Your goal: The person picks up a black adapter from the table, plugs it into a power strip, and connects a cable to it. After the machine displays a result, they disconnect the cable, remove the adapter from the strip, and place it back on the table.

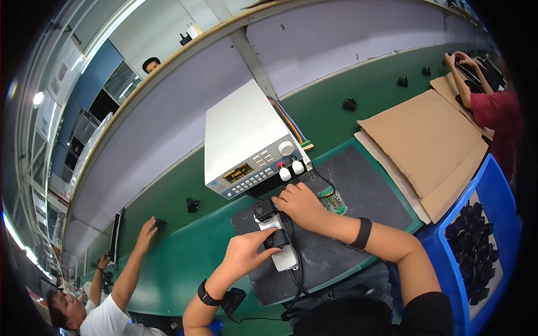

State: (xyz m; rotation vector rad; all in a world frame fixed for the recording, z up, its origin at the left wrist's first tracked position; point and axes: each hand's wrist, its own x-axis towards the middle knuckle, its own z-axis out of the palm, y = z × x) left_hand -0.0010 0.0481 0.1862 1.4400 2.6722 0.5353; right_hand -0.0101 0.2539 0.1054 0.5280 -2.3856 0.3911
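Note:
My left hand (249,253) has its thumb and fingers around a black power adapter (276,239), which sits on a white power strip (287,259). A second black adapter (264,210) is at the strip's far end. Beside it is my right hand (302,206), fingers curled down and bunched together; what they pinch, if anything, is hidden. Black cables (298,263) run along the strip's right side. Just beyond my hands stands a white and grey bench test instrument (246,134) with a lit display, a knob and two white plugs in its front.
A green circuit board (333,200) lies on the dark mat (370,179). At right are cardboard sheets (420,145) and a blue bin (448,263) holding many black adapters. Loose adapters (350,105) dot the green bench. Co-workers sit left (112,308) and far right (499,117).

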